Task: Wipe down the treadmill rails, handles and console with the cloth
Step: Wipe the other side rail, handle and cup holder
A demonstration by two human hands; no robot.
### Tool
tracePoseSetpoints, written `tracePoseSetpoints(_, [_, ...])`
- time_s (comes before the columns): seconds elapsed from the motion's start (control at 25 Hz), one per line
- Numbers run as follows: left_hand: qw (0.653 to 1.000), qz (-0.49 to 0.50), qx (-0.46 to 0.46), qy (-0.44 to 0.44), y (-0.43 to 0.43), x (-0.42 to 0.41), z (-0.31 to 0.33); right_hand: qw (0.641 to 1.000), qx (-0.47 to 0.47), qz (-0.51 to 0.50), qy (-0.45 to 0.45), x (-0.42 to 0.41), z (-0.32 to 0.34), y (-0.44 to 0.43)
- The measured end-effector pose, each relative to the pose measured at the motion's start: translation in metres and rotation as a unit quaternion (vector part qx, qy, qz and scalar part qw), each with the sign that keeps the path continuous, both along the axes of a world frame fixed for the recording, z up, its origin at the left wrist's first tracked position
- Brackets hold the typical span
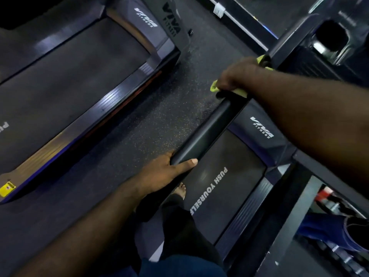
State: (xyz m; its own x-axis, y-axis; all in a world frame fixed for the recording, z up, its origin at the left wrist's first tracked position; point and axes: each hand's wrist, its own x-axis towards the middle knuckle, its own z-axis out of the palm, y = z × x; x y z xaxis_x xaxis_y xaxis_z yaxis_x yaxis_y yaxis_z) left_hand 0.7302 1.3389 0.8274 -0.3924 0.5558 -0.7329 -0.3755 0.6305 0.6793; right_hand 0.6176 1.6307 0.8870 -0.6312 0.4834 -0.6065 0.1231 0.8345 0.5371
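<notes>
Seen from above, a person stands on a treadmill whose dark belt (225,188) reads "PUSH YOURSELF". A black padded handrail (205,132) runs diagonally from lower centre up toward the console (329,43) at upper right.

The right hand (237,74) sits on the upper part of this handrail, near the console. Its fingers are curled down over a yellow-green cloth (241,92), clamping it against the handrail, and cloth edges poke out on both sides of the hand.

The left hand (165,172) grips the handrail's lower end, with the thumb stretched along the near side and the fingers (170,155) wrapped round the far side.

A bare foot (179,191) rests at the belt's left edge. A second treadmill (69,80) lies to the left, across a speckled dark floor (159,108).
</notes>
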Motion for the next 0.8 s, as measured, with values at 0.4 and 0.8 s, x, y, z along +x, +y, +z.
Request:
tracePoseSetpoints(0.4, [0.985, 0.114, 0.0, 0.132, -0.104, -0.027, -0.002, 0.995, -0.061, 0.074, -0.019, 0.057, -0.033, -0.158])
tracePoseSetpoints(0.8, [0.985, 0.043, -0.003, 0.169, -0.142, -0.052, -0.002, 0.977, -0.166, 0.1, 0.084, 0.139, -0.018, -0.303])
